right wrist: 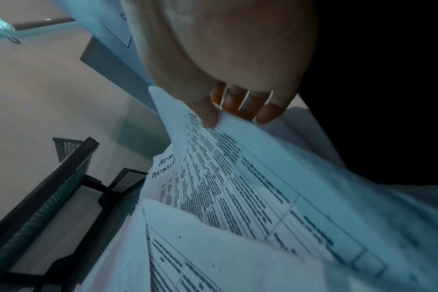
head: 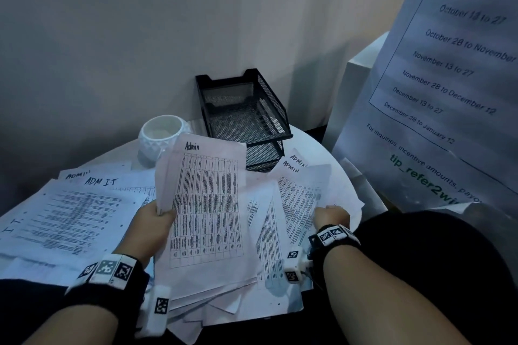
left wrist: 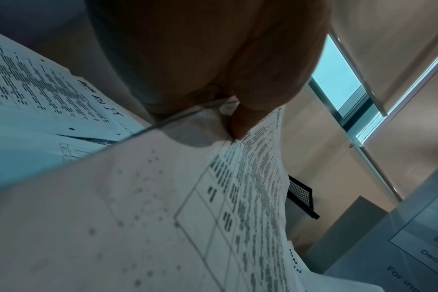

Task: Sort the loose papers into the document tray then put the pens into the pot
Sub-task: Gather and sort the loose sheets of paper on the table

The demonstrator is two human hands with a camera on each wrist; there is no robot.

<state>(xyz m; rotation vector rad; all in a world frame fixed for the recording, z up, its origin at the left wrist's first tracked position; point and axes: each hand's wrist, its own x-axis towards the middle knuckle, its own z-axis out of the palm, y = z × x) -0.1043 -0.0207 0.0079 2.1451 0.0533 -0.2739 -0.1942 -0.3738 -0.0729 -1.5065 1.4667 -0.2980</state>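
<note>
My left hand (head: 157,216) grips a small stack of printed sheets, the top one headed "Admin" (head: 206,204), lifted and tilted over the round table. The left wrist view shows the thumb (left wrist: 240,122) pressed on that stack (left wrist: 163,207). My right hand (head: 330,216) pinches the edge of an "ADMIN" sheet (head: 297,193) in the loose pile at the right; thumb and fingers (right wrist: 240,110) close on its corner (right wrist: 225,158). The black mesh document tray (head: 244,109) stands empty at the back. A white pot (head: 161,134) sits left of it. No pens show.
More sheets headed "ADM I.T" (head: 73,210) lie spread over the table's left side. A large printed notice (head: 448,78) hangs close at the right beside a white block (head: 356,92). Walls close in behind the tray. My dark-clothed lap (head: 434,274) is at lower right.
</note>
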